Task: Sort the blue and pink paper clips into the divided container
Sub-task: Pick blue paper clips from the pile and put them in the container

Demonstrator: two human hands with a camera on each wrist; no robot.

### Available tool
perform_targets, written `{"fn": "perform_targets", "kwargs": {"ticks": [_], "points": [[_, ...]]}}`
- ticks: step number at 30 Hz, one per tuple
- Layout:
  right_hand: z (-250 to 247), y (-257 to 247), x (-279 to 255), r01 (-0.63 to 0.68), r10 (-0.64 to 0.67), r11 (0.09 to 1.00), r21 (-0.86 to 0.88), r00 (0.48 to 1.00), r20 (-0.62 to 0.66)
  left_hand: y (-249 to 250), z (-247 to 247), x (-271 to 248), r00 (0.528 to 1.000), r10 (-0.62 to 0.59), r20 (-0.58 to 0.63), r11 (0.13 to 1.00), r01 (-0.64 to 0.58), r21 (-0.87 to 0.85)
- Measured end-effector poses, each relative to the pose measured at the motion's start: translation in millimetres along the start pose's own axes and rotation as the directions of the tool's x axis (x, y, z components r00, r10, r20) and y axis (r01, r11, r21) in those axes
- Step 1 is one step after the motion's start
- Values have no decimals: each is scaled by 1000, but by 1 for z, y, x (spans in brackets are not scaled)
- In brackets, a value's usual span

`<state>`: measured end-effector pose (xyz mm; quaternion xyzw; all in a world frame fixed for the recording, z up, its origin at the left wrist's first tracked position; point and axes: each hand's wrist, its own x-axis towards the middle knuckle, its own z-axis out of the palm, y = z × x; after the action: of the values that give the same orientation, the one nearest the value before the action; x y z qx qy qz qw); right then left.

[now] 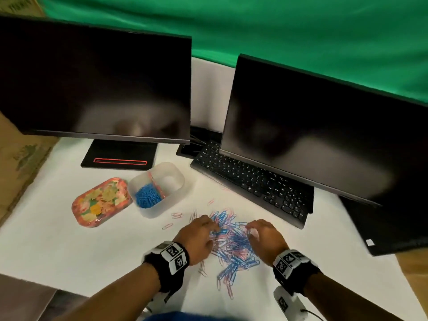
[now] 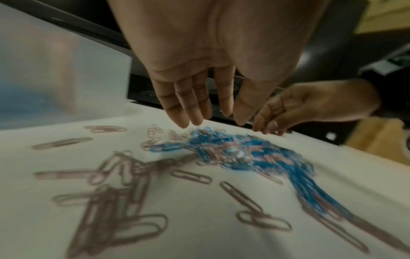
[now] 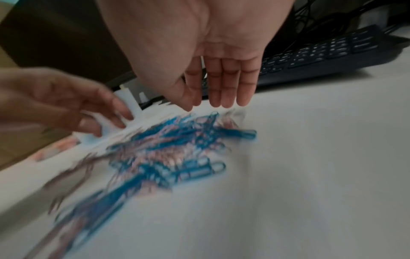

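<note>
On the white table cover (image 1: 92,251), directly before the person, lies the mixed pile of paper clips (image 1: 231,239), blue and pink tangled together, with a few pink strays (image 1: 177,215) scattered toward the divided container (image 1: 159,188).

Left hand (image 1: 199,237): fingers extended and relaxed, tips at the pile's left edge; the left wrist view shows nothing held. Right hand (image 1: 264,237): fingers straight, hanging just above the pile's right side; nothing pinched in the right wrist view. Both wrist views are motion-blurred, so contact with individual clips cannot be confirmed.

Container sits left of and beyond the pile, near a floral tray (image 1: 102,202). Its near compartment holds a heap of blue clips (image 1: 148,198); some pink ones stand along the divider; the far compartment looks nearly bare.

Judgement: hands flank the pile, probably to rake apart or gather clips by colour. Sorting is partly done, with most of the pile remaining. Tangled clips may lift together, risking mixed colours.
</note>
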<state>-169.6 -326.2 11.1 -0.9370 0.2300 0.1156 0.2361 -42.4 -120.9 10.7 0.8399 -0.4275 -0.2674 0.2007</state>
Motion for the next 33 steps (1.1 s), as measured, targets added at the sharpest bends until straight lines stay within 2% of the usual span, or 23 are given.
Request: {"fn": "perform_targets", "kwargs": {"ticks": [3,6,9,12,18,21,23,24,25,27,28,30,33], "points": [[20,9,-22,160,-160,985,-59,987,7,16,21,3,982,171,79,967,-183,175],[35,12,-39,329,-309,917,-225,943,123,19,34,2,959,168,226,921,-234,310],[40,23,-49,342,-264,895,-286,923,279,8,35,-3,938,104,330,882,-240,404],[41,39,-50,318,-232,883,-346,935,268,-9,30,-7,935,66,349,862,-230,452],[25,48,-45,226,-135,894,-388,960,247,-27,15,-11,946,6,323,898,-147,414],[24,48,-45,200,-168,930,-307,977,129,-28,18,-13,987,62,150,924,-114,366],[25,45,-48,261,-260,932,-252,965,37,-25,20,-15,990,112,81,915,-135,380],[26,43,-49,324,-334,913,-247,943,2,-23,22,-15,984,164,74,906,-180,384],[30,41,-51,390,-406,886,-252,914,-10,-20,27,-14,971,231,68,890,-239,388],[40,37,-56,500,-506,820,-279,861,55,-13,34,-15,946,314,77,858,-318,404],[44,37,-58,530,-527,795,-295,844,99,-13,35,-15,941,328,79,854,-331,402],[50,38,-60,530,-512,785,-320,846,147,-14,36,-14,946,314,81,868,-321,379],[51,43,-59,477,-473,827,-297,877,91,-19,32,-16,956,287,60,884,-288,369]]}}
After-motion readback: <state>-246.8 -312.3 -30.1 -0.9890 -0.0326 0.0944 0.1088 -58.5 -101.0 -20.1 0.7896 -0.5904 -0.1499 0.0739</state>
